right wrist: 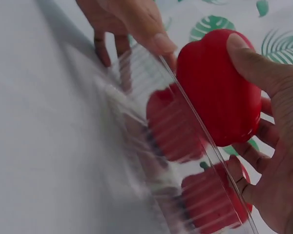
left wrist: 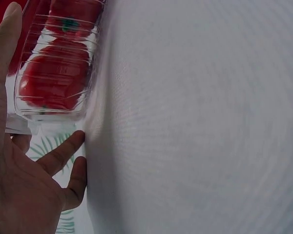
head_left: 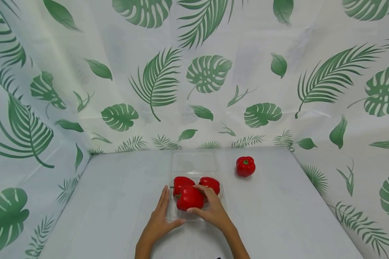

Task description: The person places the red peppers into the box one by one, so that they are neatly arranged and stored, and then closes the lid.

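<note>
A red bell pepper (head_left: pixel 190 198) is gripped between the thumb and fingers of my right hand (head_left: pixel 214 210), above the near part of a clear plastic clamshell box (head_left: pixel 194 217). Inside the box, toward its back, lie two more peppers, a left one (head_left: pixel 182 182) and a right one (head_left: pixel 210 183). My left hand (head_left: pixel 159 221) is at the box's left side, fingers straight along the wall and thumb by the front edge. In the right wrist view the held pepper (right wrist: pixel 219 87) shows over the box rim, with the two others behind the ribbed clear wall (right wrist: pixel 151 161).
Another red bell pepper (head_left: pixel 245 166) stands on the white table (head_left: pixel 278 208), to the right behind the box. The box's clear lid (head_left: pixel 194 162) lies folded back toward the leaf-patterned curtain (head_left: pixel 207 118), which also lines both sides.
</note>
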`<state>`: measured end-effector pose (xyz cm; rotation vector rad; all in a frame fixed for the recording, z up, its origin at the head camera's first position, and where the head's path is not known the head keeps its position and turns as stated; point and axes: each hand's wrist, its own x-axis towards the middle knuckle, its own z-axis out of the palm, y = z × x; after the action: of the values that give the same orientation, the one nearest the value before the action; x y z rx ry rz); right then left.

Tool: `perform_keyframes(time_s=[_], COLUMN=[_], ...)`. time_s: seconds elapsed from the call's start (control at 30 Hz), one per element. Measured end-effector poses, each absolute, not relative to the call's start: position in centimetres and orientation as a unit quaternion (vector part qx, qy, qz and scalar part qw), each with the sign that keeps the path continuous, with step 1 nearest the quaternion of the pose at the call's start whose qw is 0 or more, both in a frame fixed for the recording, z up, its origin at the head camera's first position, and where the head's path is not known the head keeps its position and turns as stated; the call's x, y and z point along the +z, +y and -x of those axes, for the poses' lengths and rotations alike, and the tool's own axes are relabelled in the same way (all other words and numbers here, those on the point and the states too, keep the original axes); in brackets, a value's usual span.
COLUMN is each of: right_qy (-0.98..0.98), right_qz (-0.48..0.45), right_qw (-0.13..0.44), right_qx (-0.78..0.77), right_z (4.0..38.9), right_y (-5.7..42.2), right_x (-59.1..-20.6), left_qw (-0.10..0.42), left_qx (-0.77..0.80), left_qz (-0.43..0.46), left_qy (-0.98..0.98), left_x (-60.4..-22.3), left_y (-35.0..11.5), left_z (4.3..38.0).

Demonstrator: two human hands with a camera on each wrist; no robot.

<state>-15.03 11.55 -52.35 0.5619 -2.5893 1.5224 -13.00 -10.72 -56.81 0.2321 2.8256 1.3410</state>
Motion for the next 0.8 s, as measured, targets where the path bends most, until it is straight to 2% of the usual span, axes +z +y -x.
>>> perform_keyframes(time_s=[0.17,0.43,0.8], right_qy=[-0.864,-0.891,-0.913], right_qz=[-0.198,-0.242,-0.219], right_qw=[0.047,0.093,0.075], right_qx=[0.46,0.373,0.337], right_z=[15.0,14.9,14.8], right_y=[10.7,9.5,9.1], right_x=[-52.8,-53.2,-53.3], left_qw=[0.011,0.001,0.013], left_qx=[0.427,0.429,0.429], left_qz=[-0.07,-0.076,-0.067], left_qy=[0.902,0.9,0.901], left_x=[-56.6,-56.5,-56.5], left_y=[-10.7,-10.7,-10.7], left_z=[13.1,13.0,13.0])
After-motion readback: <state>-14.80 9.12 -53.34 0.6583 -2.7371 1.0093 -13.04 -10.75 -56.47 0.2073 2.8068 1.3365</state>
